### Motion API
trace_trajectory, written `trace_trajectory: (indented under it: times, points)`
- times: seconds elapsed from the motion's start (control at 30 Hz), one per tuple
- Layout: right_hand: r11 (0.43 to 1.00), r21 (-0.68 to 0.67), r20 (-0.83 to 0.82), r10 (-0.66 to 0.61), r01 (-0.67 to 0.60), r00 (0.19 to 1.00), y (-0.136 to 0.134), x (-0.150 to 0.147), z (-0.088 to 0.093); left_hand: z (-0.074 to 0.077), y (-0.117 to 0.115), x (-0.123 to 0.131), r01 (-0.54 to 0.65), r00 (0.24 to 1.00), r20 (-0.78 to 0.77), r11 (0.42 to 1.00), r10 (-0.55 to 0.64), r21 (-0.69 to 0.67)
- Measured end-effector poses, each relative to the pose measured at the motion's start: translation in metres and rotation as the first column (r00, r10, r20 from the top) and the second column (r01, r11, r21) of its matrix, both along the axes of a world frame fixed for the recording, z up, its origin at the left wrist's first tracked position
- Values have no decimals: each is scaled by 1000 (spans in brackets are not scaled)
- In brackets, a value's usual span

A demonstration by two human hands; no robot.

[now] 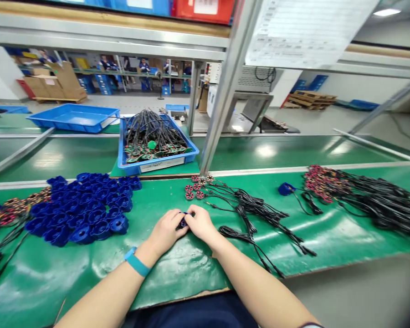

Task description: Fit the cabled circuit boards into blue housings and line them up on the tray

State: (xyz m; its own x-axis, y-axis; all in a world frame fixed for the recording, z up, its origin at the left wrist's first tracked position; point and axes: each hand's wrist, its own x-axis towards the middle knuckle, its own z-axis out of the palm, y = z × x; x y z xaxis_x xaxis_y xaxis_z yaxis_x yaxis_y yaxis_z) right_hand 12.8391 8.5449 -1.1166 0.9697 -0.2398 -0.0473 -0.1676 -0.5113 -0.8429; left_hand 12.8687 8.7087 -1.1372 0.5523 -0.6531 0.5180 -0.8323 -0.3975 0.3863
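Observation:
Above the green mat (177,269), my left hand (164,231) and my right hand (202,225) meet, fingers closed from both sides on a small dark blue plastic housing (182,222). Most of that piece is hidden by my fingers. To the left of my hands lies a heap of blue plastic housings (85,205). Just beyond my right hand sit several small round red-and-black parts (189,196) with bundled black cables (249,202) trailing to the right. A teal band (136,262) circles my left wrist.
A blue tray (164,163) of cabled circuit boards stands behind, beside a shallower blue tray (73,118). At right lie a pile of cabled parts (324,182) and a lone blue housing (286,188). A metal post (222,91) rises ahead; people sit far off.

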Motion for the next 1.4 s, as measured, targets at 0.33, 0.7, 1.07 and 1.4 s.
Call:
trace_trajectory:
  times: [0.33,0.7,1.07,1.4]
  points:
    - [948,-290,171,185,-131,968,-43,-61,19,7,11,13,-120,993,-14,990,121,67]
    - [707,-702,164,46,84,985,-162,-167,-17,-1,8,19,-138,981,147,986,124,90]
    - [628,-757,-280,-61,-181,958,-208,-140,51,-5,20,31,-194,973,147,974,176,118]
    - [880,-471,106,124,-60,987,-90,-92,38,2,2,16,-56,992,121,996,48,63]
